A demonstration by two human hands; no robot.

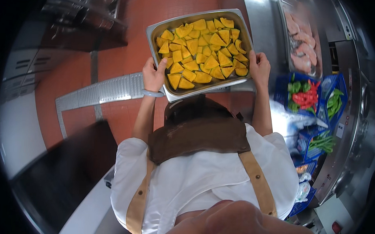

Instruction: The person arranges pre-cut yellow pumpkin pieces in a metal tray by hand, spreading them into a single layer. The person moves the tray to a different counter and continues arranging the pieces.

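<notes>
In front of me I carry a metal tray point(176, 95) over the floor, its right end near the steel counter. Chunks of pumpkin point(201, 53), orange with green rind, cover most of its bottom. My left hand point(154, 76) grips the tray's left wall, thumb over the rim; a pale bangle point(152, 93) circles that wrist. On the opposite end, my right hand point(259, 69) is closed on the rim. The fingers beneath the tray are partly hidden. It tilts slightly, its right end farther from me.
Along my right runs a steel counter point(263, 27). It bears a metal tray of pink fish pieces point(302, 40) and blue baskets point(282, 89) with red and green peppers point(306, 96) and green beans point(322, 143). A metal floor grate point(114, 89) crosses the red floor point(136, 37).
</notes>
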